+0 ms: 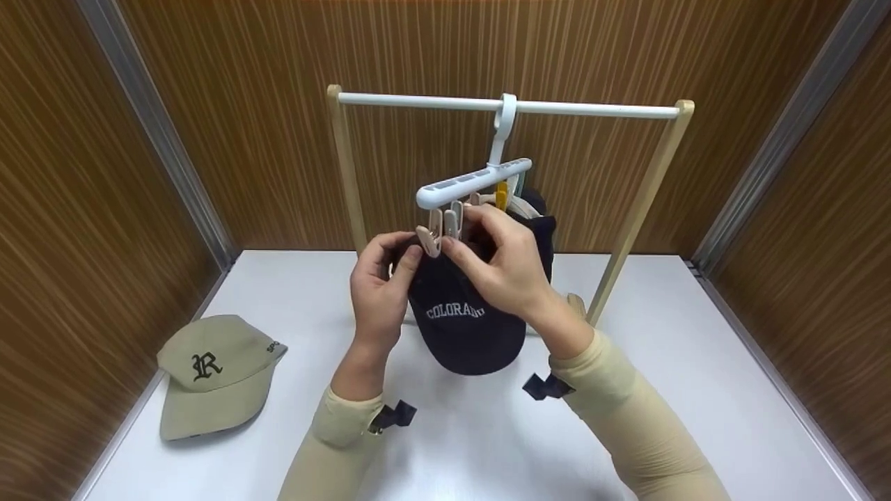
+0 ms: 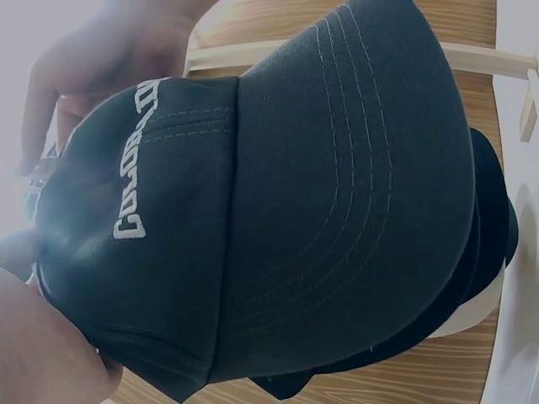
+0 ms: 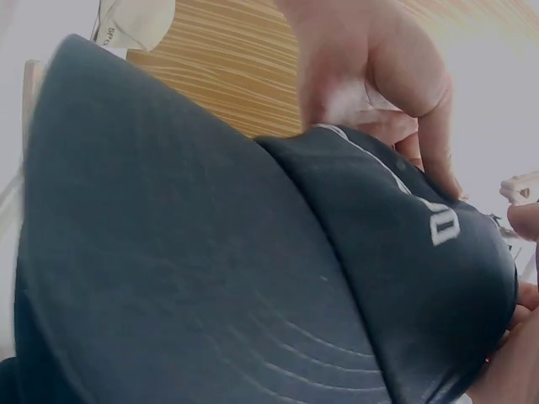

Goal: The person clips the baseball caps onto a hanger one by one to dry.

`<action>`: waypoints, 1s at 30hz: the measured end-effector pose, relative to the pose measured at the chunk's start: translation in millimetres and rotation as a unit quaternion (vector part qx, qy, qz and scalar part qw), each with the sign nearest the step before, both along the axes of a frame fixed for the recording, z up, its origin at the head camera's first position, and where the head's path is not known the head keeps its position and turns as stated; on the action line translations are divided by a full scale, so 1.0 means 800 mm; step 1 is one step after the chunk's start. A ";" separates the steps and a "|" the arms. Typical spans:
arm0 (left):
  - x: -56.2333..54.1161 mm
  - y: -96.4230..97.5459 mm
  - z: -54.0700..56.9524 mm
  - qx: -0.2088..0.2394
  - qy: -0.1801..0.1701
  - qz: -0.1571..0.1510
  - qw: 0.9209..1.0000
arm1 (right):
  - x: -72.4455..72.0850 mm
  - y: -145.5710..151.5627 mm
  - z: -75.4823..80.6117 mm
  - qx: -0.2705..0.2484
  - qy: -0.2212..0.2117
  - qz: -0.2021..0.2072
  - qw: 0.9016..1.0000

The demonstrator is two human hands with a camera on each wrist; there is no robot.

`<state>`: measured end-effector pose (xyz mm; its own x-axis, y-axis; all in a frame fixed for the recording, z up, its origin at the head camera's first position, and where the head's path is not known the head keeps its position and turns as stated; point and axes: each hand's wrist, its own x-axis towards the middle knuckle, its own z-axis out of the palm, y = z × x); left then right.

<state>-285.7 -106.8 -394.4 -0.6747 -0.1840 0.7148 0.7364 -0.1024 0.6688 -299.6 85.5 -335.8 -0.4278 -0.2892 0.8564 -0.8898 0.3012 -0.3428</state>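
Observation:
A dark navy cap with white COLORADO lettering hangs brim-down below the white clip hanger. My left hand pinches the cap's left edge between thumb and fingers. My right hand is at the cap's top, thumb and forefinger around a grey clip. Beside the right thumb hangs a pale pink clip. In the left wrist view the cap's brim fills the middle. The right wrist view shows the left hand gripping the cap's side; the right fingertips are partly cut off.
A khaki cap with a black letter lies on the white tabletop at left. More dark headwear hangs behind, near a yellow clip. The hanger hooks over the white rail of a wooden-legged rack.

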 end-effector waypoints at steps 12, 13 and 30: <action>0.000 -0.003 -0.004 -0.044 0.023 0.028 0.998 | 0.008 0.004 -0.028 -0.024 0.045 -0.027 0.998; 0.000 -0.004 -0.005 -0.050 0.025 0.034 0.998 | 0.008 0.006 -0.030 -0.026 0.046 -0.031 0.998; -0.003 -0.019 -0.023 -0.114 0.030 0.055 0.992 | 0.018 0.020 -0.064 -0.042 0.068 -0.058 0.995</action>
